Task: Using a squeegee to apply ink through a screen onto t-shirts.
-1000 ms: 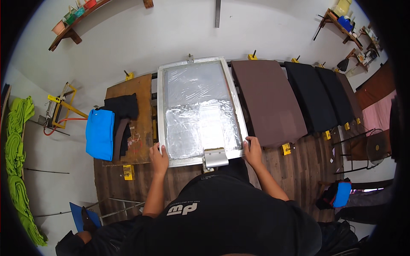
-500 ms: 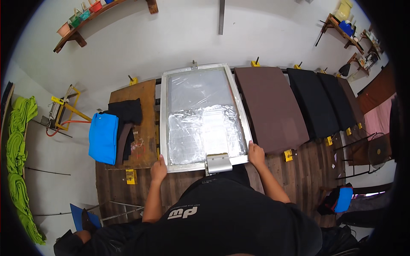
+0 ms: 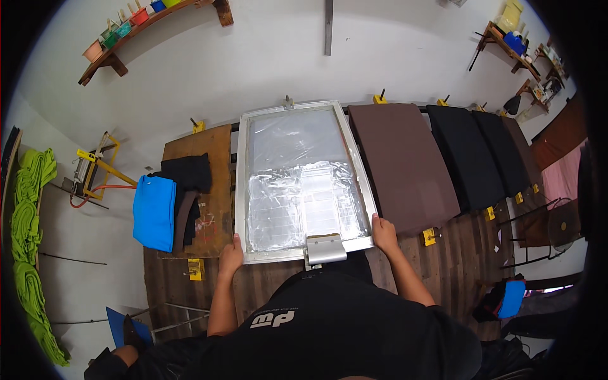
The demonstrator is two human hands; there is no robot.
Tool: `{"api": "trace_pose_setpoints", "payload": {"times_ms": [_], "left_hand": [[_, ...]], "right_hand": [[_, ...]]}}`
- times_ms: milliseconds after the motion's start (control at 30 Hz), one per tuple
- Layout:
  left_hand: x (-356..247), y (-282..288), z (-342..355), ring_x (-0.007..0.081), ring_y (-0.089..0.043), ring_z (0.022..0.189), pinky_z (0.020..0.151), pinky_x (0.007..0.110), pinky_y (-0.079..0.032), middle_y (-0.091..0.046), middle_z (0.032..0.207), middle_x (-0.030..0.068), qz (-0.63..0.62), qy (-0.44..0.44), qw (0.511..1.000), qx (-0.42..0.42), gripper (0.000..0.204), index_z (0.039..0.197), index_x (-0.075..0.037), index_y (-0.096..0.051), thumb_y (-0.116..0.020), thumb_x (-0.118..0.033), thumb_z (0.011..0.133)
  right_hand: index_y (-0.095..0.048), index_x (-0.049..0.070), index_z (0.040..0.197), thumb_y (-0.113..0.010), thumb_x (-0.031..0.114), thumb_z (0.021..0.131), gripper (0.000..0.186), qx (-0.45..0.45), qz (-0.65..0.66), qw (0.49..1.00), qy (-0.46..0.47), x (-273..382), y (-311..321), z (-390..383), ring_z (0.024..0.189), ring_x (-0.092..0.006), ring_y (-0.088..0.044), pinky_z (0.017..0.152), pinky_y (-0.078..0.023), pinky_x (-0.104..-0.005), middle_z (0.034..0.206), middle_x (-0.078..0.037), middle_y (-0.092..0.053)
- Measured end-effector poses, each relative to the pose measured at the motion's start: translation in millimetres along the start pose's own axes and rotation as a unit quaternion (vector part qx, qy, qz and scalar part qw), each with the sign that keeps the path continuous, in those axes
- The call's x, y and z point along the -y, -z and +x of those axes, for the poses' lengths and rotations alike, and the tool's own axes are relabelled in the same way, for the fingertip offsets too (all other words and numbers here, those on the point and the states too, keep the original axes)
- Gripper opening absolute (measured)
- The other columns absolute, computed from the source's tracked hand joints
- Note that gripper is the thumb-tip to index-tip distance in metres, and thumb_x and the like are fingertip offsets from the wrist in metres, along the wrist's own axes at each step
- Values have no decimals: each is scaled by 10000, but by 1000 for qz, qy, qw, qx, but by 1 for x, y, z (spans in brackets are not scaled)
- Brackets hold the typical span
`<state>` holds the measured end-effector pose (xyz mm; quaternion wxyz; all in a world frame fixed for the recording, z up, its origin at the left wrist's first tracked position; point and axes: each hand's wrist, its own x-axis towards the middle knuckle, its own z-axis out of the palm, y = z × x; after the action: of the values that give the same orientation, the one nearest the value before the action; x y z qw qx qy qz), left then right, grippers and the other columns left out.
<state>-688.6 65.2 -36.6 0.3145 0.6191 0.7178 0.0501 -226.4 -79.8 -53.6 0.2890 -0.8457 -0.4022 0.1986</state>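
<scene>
A silver-edged printing screen (image 3: 370, 209) lies in front of me, its near edge close to my body. Its mesh (image 3: 294, 142) carries a clear, wrinkled, shiny film, brightest over the nearer half. My left hand (image 3: 231, 255) grips the frame at the near left corner, thumb up along the side. At the near right corner my right hand (image 3: 384, 233) is closed round the frame too. Between them, a curved metal piece (image 3: 326, 249), possibly a squeegee holder, sits across the near edge. The undersides of both hands' grips are hidden.
Left of the screen, a wooden board (image 3: 215, 183) bears dark cloth (image 3: 190, 171) and folded blue cloth (image 3: 154, 212). Brown (image 3: 402, 164) and black (image 3: 465, 158) cloth-covered boards line the right. Yellow clamps (image 3: 429, 236) stick out near them. Green cloth rolls (image 3: 28, 234) hang far left.
The whole view has shifted slightly, so the scene sits a little lower. Both hands keep their hold on the screen's near corners.
</scene>
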Motion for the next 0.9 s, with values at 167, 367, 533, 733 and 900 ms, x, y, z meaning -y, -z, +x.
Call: {"api": "trace_pose_setpoints", "payload": {"times_ms": [167, 367, 533, 733, 900], "left_hand": [[7, -10, 6, 545, -589, 1108, 985, 535, -450, -636, 1025, 400, -40, 18, 999, 5, 909, 947, 128, -694, -212, -638, 1034], [3, -9, 4, 540, -589, 1117, 993, 521, -449, -635, 1024, 403, -46, 20, 999, 4, 921, 952, 145, -685, -211, -641, 1034], [8, -13, 8, 538, -586, 1128, 1000, 520, -444, -636, 1044, 401, -45, 21, 999, 7, 924, 969, 144, -687, -210, -644, 1035], [9, -13, 8, 539, -581, 1137, 1001, 526, -440, -633, 1065, 400, -50, 31, 998, 2, 927, 987, 140, -688, -212, -653, 1031], [6, -15, 6, 539, -582, 1132, 994, 527, -442, -639, 1059, 391, -57, 26, 998, -1, 928, 973, 131, -693, -210, -660, 1029]], "right_hand": [[-690, -74, 874, -368, 461, 1055, 650, 4, 8, 1000, -9, 3, 1, 1, 924, -551, -620, 846, -468, -599, 902, -353, -651], [-687, -78, 877, -380, 446, 1057, 634, 11, 18, 1000, -3, 1, 2, 2, 934, -555, -611, 851, -463, -600, 910, -356, -645], [-684, -79, 871, -385, 442, 1057, 629, 11, 16, 1000, -2, -3, -1, 3, 933, -558, -606, 854, -457, -605, 913, -356, -644], [-685, -75, 876, -371, 447, 1059, 635, 7, 22, 1000, 3, 4, 2, 1, 937, -556, -606, 859, -455, -604, 916, -351, -646], [-638, -83, 842, -373, 466, 1061, 647, 4, 23, 1000, 15, -4, -2, 3, 885, -557, -609, 779, -457, -584, 846, -354, -625]]}}
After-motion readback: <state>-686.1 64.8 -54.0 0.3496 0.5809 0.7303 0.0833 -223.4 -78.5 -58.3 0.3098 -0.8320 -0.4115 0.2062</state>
